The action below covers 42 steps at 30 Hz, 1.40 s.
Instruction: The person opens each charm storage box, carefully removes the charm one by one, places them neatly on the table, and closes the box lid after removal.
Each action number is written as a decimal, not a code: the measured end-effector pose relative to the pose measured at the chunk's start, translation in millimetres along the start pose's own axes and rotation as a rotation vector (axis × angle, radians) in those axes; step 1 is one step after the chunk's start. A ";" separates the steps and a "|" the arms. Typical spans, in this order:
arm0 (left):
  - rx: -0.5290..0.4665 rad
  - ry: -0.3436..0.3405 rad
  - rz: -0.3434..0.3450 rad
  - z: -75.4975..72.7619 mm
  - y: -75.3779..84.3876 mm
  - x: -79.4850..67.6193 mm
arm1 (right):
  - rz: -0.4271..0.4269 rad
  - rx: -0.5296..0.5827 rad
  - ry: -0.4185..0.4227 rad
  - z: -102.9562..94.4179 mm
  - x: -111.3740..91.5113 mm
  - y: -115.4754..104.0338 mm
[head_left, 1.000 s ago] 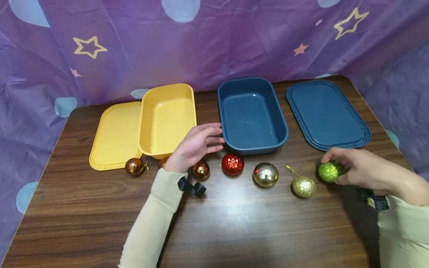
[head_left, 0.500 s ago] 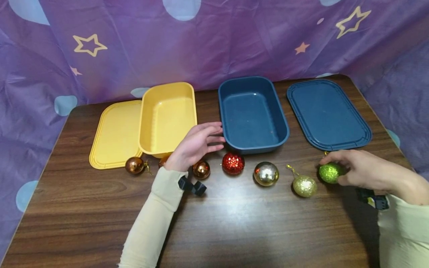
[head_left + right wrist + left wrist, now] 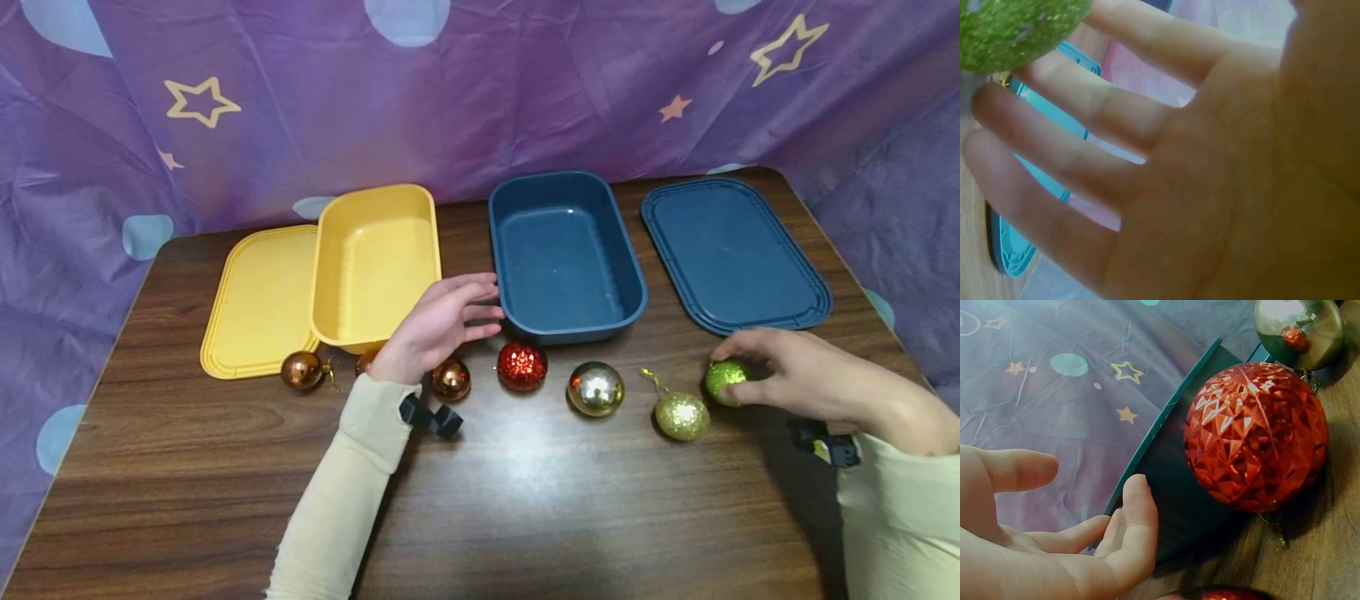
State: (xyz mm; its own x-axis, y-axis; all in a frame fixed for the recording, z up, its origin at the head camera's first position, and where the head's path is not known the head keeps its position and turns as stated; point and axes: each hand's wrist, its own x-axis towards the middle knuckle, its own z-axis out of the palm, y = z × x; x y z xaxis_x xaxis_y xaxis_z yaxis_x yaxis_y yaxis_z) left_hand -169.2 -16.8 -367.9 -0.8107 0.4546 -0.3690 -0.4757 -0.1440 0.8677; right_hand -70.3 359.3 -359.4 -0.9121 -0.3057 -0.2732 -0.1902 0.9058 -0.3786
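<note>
In the head view my right hand (image 3: 810, 375) holds a green glitter Christmas ball (image 3: 725, 381) between thumb and fingers, just in front of the blue lid (image 3: 738, 254). The right wrist view has the ball (image 3: 1016, 31) at the fingertips, the other fingers spread. My left hand (image 3: 438, 325) has loosely extended fingers, their tips right at the left wall of the blue box (image 3: 558, 333). Beneath its wrist sits a copper Christmas ball (image 3: 451, 380); another is mostly hidden behind the wrist. A faceted red Christmas ball (image 3: 1257, 437) shows beyond the left fingers in the left wrist view.
A yellow box (image 3: 375, 283) overlaps its yellow lid (image 3: 258, 308) at the left. Along the front lie a copper ball (image 3: 302, 371), a shiny gold ball (image 3: 596, 389) and a gold glitter ball (image 3: 682, 417) with a loop. A purple starry cloth (image 3: 480, 108) hangs behind the table.
My right hand has shifted slightly left with the green ball, which has moved a little left and up in the view. My left hand stays put.
</note>
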 end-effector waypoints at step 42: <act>-0.079 0.012 -0.011 5.3 -6.1 2.6 | 0.614 0.809 0.547 -9.5 -0.4 117.3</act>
State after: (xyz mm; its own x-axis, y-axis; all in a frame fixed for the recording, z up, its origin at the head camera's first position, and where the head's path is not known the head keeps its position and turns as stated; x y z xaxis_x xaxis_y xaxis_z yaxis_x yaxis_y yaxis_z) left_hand -166.6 -10.1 -372.5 -0.8092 0.4458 -0.3826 -0.5096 -0.2087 0.8347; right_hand -95.7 468.5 -395.3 -0.8435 0.4685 -0.2628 0.4483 0.3443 -0.8249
